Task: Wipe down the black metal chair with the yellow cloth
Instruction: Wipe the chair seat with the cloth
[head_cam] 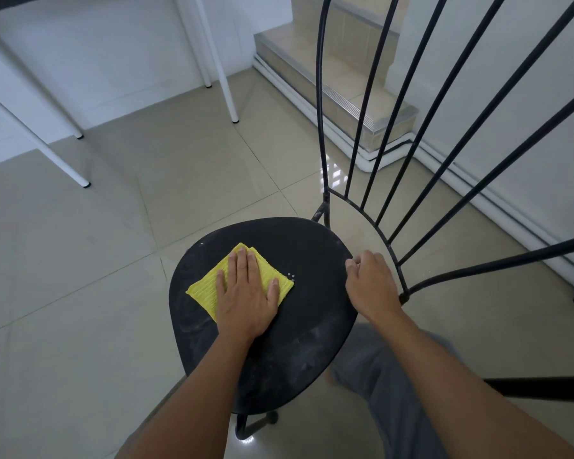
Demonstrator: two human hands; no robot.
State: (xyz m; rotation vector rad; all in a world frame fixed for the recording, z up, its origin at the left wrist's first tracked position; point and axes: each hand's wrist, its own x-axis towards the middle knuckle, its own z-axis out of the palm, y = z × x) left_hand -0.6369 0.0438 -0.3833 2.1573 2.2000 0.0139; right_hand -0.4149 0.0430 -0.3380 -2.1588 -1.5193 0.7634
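Note:
The black metal chair (312, 260) stands in front of me, its round seat dusty with pale smears and its curved bar backrest rising at the right. A folded yellow cloth (206, 289) lies flat on the left part of the seat. My left hand (246, 293) presses down on the cloth with straight fingers spread over it. My right hand (370, 281) grips the right edge of the seat, fingers curled over the rim near the backrest base.
Glossy beige floor tiles (96, 260) surround the chair. White table legs (227, 77) stand at the back left. A tiled step (338, 91) with a white baseboard runs behind the backrest. My grey trouser leg (388, 376) is under the right side of the seat.

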